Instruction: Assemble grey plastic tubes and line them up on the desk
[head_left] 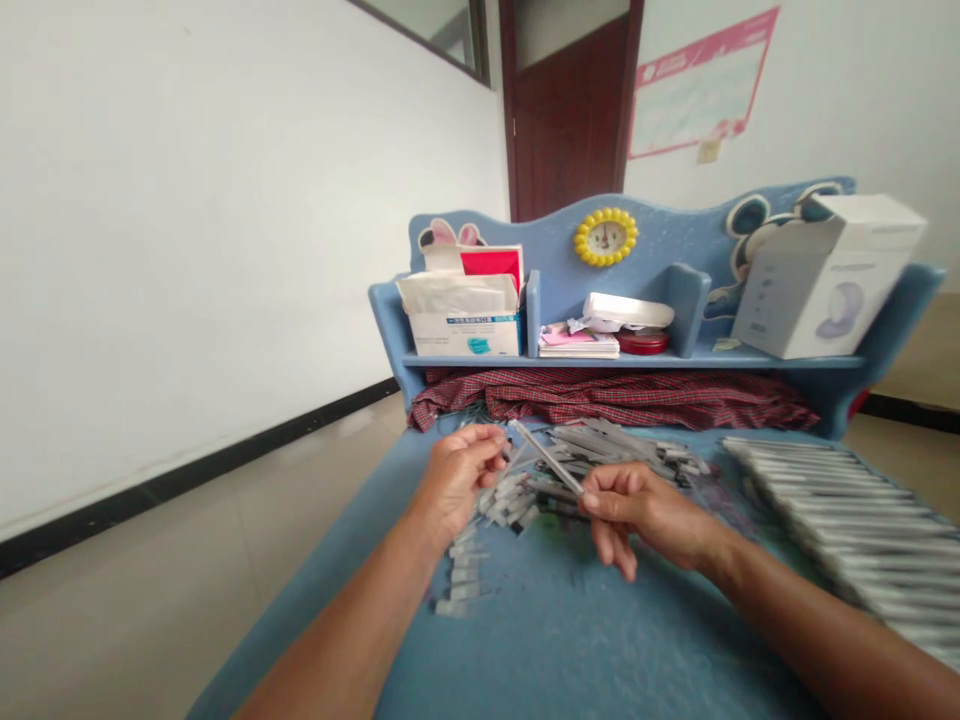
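A clear pen barrel (550, 458) slants up and leftward from my right hand (637, 508), pinched between thumb and forefinger while the other fingers curl loosely. My left hand (466, 470) is closed near the barrel's far end, apart from it. Something small and dark shows at its fingertips, too small to name. Beneath both hands lies a heap of clear pen parts (615, 440), some with dark ends. Small translucent pen caps (510, 500) cluster below my left hand, and several more caps (465, 577) lie in a short column beside my left wrist.
Rows of pens (847, 510) lie at the right of the blue desk (585, 640). Red checked cloth (600, 395) is bunched under the shelf. On the shelf stand a mask box (469, 332), a red tin (643, 343) and a white box (802, 290).
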